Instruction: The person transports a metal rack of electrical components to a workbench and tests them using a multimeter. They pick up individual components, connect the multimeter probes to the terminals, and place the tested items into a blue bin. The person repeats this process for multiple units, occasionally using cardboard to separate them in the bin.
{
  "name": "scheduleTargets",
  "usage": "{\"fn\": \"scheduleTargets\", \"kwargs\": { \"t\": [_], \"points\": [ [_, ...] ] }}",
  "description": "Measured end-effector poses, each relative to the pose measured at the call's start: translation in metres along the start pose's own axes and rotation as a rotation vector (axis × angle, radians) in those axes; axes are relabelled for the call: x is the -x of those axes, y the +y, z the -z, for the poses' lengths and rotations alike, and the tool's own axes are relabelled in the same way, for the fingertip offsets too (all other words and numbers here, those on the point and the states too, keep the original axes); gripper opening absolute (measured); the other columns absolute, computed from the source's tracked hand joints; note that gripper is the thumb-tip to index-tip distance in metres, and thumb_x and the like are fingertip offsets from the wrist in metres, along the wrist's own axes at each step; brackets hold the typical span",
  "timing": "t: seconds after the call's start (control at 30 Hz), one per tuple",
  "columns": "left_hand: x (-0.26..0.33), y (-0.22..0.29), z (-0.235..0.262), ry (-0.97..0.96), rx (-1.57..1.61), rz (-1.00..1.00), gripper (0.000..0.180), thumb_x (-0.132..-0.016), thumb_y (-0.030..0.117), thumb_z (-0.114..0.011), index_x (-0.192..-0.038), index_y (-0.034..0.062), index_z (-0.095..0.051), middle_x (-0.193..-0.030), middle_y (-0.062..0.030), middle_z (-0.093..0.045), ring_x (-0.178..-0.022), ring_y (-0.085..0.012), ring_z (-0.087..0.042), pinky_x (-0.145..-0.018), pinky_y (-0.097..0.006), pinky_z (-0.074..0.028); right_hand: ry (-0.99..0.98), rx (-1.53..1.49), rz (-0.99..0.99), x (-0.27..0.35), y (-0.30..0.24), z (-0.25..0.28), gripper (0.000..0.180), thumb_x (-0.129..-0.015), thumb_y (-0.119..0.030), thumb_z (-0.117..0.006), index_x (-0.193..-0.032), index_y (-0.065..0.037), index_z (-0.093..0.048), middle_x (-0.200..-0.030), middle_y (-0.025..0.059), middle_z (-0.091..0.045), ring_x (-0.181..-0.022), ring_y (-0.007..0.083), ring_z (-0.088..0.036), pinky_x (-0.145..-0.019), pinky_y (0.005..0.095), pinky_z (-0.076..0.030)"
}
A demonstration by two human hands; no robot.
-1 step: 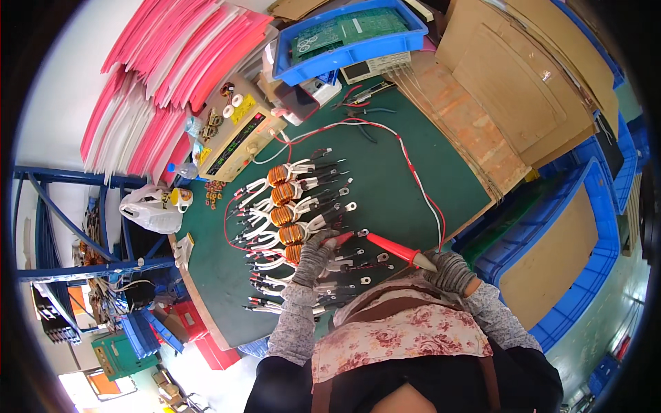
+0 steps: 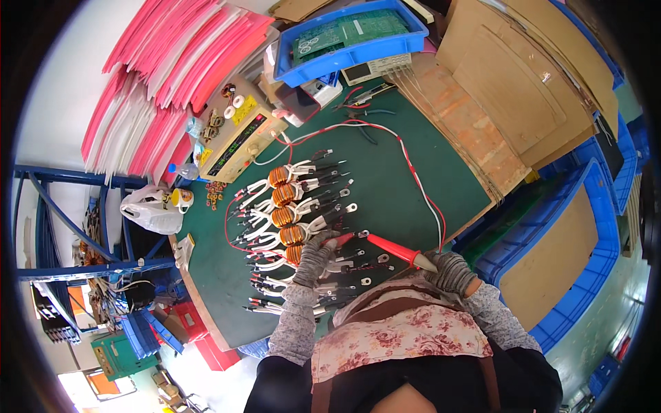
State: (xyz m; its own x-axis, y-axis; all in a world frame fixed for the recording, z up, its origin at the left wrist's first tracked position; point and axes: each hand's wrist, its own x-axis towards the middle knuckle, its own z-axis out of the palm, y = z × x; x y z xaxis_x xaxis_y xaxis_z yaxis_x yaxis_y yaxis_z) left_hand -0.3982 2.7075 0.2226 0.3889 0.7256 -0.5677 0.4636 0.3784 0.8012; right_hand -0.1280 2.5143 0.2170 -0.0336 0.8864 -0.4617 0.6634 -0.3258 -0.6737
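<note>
A row of copper-wound toroid coils (image 2: pixel 284 216) lies on the green mat (image 2: pixel 385 186), their white and black leads with ring terminals fanned out to both sides. My left hand (image 2: pixel 315 259), in a grey knit glove, rests on the nearest coils and pinches a short red probe tip (image 2: pixel 339 239). In a matching glove, my right hand (image 2: pixel 451 271) grips the handle of a long red probe (image 2: pixel 392 249) that points left toward the terminals. Red and white cables (image 2: pixel 413 172) run from the probes back to a beige test instrument (image 2: pixel 241 141).
A blue tray of green circuit boards (image 2: pixel 344 34) stands at the back. Pink foam sheets (image 2: pixel 165 76) are stacked far left and cardboard sheets (image 2: pixel 523 89) far right. Blue bins (image 2: pixel 571 255) flank my right. A white bag (image 2: pixel 153 210) and pliers (image 2: pixel 365 96) lie nearby.
</note>
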Motion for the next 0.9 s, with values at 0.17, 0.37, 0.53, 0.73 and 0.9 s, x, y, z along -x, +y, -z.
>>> {"fn": "scheduleTargets", "kwargs": {
  "t": [0.17, 0.37, 0.53, 0.73, 0.9],
  "points": [
    [0.005, -0.004, 0.01, -0.02, -0.09, -0.085, 0.025, -0.079, 0.007, -0.063, -0.103, 0.0046, -0.056, -0.082, -0.0027, -0.059, -0.065, -0.008, -0.053, -0.056, -0.021, -0.046, 0.008, 0.017, 0.02, 0.005, -0.011, -0.004, 0.032, -0.072, -0.024, -0.058, -0.097, -0.004, -0.057, -0.082, 0.0198, -0.061, -0.074, 0.0358, -0.059, -0.066, 0.0422, -0.047],
    [0.004, -0.025, 0.022, -0.023, -0.249, -0.239, 0.03, -0.074, 0.003, -0.067, -0.101, 0.0038, -0.054, -0.089, -0.0042, -0.059, -0.077, -0.0118, -0.056, -0.068, -0.025, -0.048, 0.083, 0.073, 0.022, 0.015, -0.025, -0.019, 0.037, -0.073, -0.031, -0.059, -0.099, -0.005, -0.057, -0.072, 0.0175, -0.061, -0.066, 0.0334, -0.06, -0.06, 0.042, -0.047],
    [0.009, -0.011, 0.023, -0.048, -0.297, -0.332, 0.029, -0.075, 0.005, -0.065, -0.103, 0.0033, -0.055, -0.076, -0.0032, -0.058, -0.066, -0.0113, -0.054, -0.059, -0.026, -0.046, 0.096, 0.089, -0.025, 0.015, -0.036, -0.023, 0.04, -0.073, -0.03, -0.06, -0.102, -0.004, -0.056, -0.075, 0.0192, -0.061, -0.07, 0.0348, -0.06, -0.063, 0.0423, -0.047],
    [0.008, -0.025, 0.033, -0.124, -0.156, -0.185, 0.028, -0.078, 0.006, -0.063, -0.106, 0.0036, -0.056, -0.075, -0.0027, -0.057, -0.06, -0.0078, -0.052, -0.052, -0.022, -0.044, 0.014, 0.129, -0.092, 0.012, -0.044, -0.036, 0.047, -0.071, -0.029, -0.059, -0.111, -0.003, -0.054, -0.078, 0.0218, -0.06, -0.071, 0.0365, -0.059, -0.065, 0.0423, -0.047],
    [0.014, -0.012, 0.044, -0.128, -0.242, -0.163, 0.031, -0.078, 0.007, -0.063, -0.108, 0.0038, -0.056, -0.076, -0.0024, -0.058, -0.06, -0.0065, -0.052, -0.052, -0.022, -0.044, 0.141, 0.112, -0.019, 0.008, -0.039, -0.047, 0.046, -0.072, -0.03, -0.059, -0.111, -0.006, -0.054, -0.075, 0.0199, -0.061, -0.069, 0.0361, -0.059, -0.061, 0.0413, -0.047]
  ]
}}
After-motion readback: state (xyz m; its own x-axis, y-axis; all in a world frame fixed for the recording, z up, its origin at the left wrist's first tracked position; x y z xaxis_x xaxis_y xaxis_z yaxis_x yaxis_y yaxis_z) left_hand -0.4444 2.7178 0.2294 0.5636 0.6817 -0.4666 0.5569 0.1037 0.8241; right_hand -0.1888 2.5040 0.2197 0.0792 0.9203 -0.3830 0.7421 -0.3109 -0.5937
